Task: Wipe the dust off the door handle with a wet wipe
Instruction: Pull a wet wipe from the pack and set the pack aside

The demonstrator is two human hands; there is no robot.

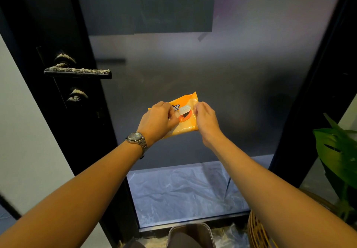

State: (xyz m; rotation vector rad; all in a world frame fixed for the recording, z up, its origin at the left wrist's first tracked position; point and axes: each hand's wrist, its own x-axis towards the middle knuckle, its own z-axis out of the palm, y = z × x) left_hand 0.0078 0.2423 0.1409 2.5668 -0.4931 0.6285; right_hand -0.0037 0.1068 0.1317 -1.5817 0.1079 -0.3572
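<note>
A black lever door handle (77,73) sits on the dark door frame at the left, its top coated with pale dust. More dust lies on the round parts above and on the lock knob (77,95) below. In front of the frosted glass I hold an orange wet wipe pack (186,120) with both hands. My left hand (157,121), with a metal watch on the wrist, grips the pack's left side. My right hand (205,119) pinches its right edge near the white flap. No loose wipe is visible.
The glass door panel (193,70) fills the middle. A grey bin (190,232) stands on the floor below my arms. A wicker basket (258,230) and a green plant (338,151) stand at the right. Plastic sheeting (183,189) lies behind the glass.
</note>
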